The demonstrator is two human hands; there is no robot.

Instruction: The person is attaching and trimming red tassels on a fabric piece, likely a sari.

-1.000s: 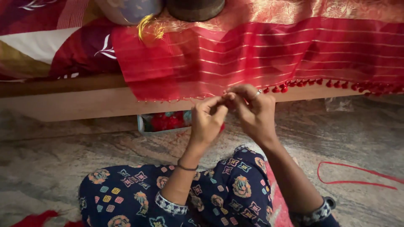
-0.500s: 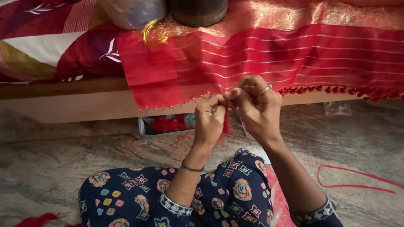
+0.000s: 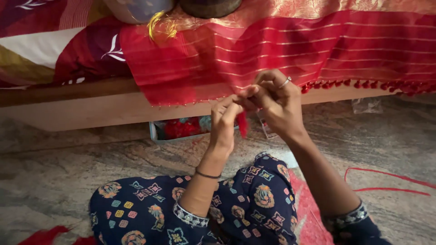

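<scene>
A red sari cloth (image 3: 290, 50) with thin gold stripes hangs over the edge of a wooden bed frame (image 3: 91, 111). My left hand (image 3: 225, 122) and my right hand (image 3: 274, 102) meet at the cloth's lower hem, fingers pinched together. A small red thread tassel (image 3: 243, 123) dangles between them, gripped by the fingertips of both hands. A ring shows on my right hand. To the right along the hem runs a row of finished red tassels (image 3: 363, 84).
A small box of red thread (image 3: 181, 128) sits on the stone floor under the bed edge. A loose red thread (image 3: 386, 181) lies on the floor at right. Round containers (image 3: 209, 7) stand on the bed. My patterned blue knees (image 3: 204, 208) fill the foreground.
Both hands stay together at the hem. A red tassel now hangs below my fingers, where a second ago only the fingertips showed. The view shifted slightly.
</scene>
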